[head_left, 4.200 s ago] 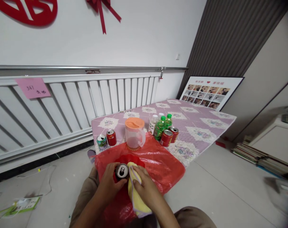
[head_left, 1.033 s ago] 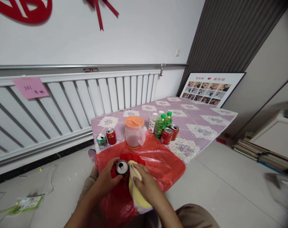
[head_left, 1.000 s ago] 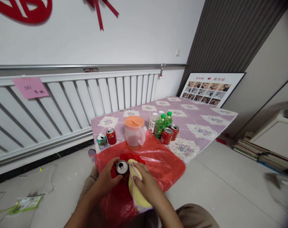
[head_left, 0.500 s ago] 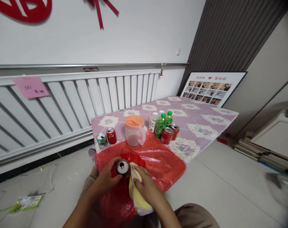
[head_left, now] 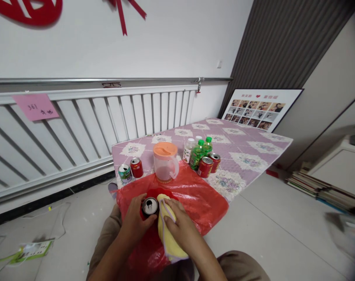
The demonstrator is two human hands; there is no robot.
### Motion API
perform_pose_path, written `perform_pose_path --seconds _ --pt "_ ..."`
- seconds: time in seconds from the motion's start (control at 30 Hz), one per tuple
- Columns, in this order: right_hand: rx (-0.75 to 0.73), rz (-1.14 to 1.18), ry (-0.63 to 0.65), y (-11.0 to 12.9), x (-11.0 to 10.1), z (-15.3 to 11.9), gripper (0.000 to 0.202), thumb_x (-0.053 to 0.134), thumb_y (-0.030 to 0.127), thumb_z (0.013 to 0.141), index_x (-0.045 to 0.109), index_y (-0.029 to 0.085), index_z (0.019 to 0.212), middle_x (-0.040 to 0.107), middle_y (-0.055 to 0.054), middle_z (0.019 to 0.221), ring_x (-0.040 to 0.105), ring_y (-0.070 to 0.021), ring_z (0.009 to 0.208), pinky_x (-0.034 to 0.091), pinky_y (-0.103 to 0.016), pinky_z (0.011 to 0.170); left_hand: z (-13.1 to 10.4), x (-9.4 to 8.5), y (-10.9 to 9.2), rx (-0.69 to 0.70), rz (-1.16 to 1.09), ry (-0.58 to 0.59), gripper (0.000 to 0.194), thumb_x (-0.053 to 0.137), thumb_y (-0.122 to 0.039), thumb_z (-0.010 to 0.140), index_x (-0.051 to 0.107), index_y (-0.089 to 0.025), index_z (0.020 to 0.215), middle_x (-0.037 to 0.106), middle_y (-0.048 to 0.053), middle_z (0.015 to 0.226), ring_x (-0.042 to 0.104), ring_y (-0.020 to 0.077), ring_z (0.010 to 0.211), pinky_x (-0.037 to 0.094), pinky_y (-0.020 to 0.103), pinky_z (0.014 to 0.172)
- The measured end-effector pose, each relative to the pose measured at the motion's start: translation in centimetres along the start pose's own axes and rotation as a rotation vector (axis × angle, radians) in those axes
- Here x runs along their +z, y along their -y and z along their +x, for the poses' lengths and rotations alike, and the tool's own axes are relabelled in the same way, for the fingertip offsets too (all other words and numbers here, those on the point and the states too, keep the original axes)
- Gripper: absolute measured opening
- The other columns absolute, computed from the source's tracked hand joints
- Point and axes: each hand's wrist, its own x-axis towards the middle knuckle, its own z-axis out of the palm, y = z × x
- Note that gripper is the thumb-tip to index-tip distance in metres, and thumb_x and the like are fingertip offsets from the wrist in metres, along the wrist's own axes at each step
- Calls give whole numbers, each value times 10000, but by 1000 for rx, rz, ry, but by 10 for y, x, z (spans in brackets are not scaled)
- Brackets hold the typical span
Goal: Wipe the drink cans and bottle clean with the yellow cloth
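Note:
Between the fingers and thumb of my left hand (head_left: 136, 218) is an opened drink can (head_left: 149, 206), its silver top facing up. My right hand (head_left: 180, 224) is closed on a yellow cloth (head_left: 169, 238) with a purple edge, and the cloth's upper end lies close against the can's right side. Under both hands spreads a red plastic bag (head_left: 192, 195), hanging over the table's near edge. A pitcher (head_left: 165, 164) with an orange lid stands just beyond the bag.
Left of the pitcher stand a green can (head_left: 125, 173) and a red can (head_left: 137, 167). Right of it are several bottles (head_left: 197, 153) and two red cans (head_left: 205, 167). A flowered cloth covers the table (head_left: 247, 142). A power strip (head_left: 35, 249) lies on the floor.
Both hands, with the can and the cloth, have shifted very slightly left and stay close together. The things on the table have not moved.

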Motion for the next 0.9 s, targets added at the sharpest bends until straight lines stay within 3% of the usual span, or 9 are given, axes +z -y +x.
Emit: perform_pose_path --seconds 0.17,0.43,0.73,0.9 --pt "-27 14 -9 1 -1 3 518 508 230 847 503 237 1365 461 -75 1451 389 -205 1373 295 -401 1153 2 -8 -5 -37 -103 91 632 660 -196 652 474 -186 1256 587 119 1232 568 290 1158 446 509 1018" --pt "21 11 75 -18 7 0 546 523 149 801 542 244 1339 544 -76 1379 477 -213 1306 335 -402 1125 2 -16 -5 -79 -180 178 636 633 -123 654 495 -207 1269 592 103 1292 552 267 1227 405 485 1086" --pt "-44 31 -4 2 -3 5 512 509 207 836 524 237 1347 475 -70 1440 394 -201 1367 289 -400 1154 1 -14 2 -70 -266 234 660 592 -86 665 463 -203 1301 555 108 1345 530 255 1257 393 481 1109" --pt "11 11 46 -8 -1 3 521 522 192 820 535 229 1340 520 -83 1402 448 -213 1328 309 -415 1140 5 -16 0 -35 -251 279 672 555 -63 660 453 -199 1310 544 100 1358 517 248 1272 371 472 1128"
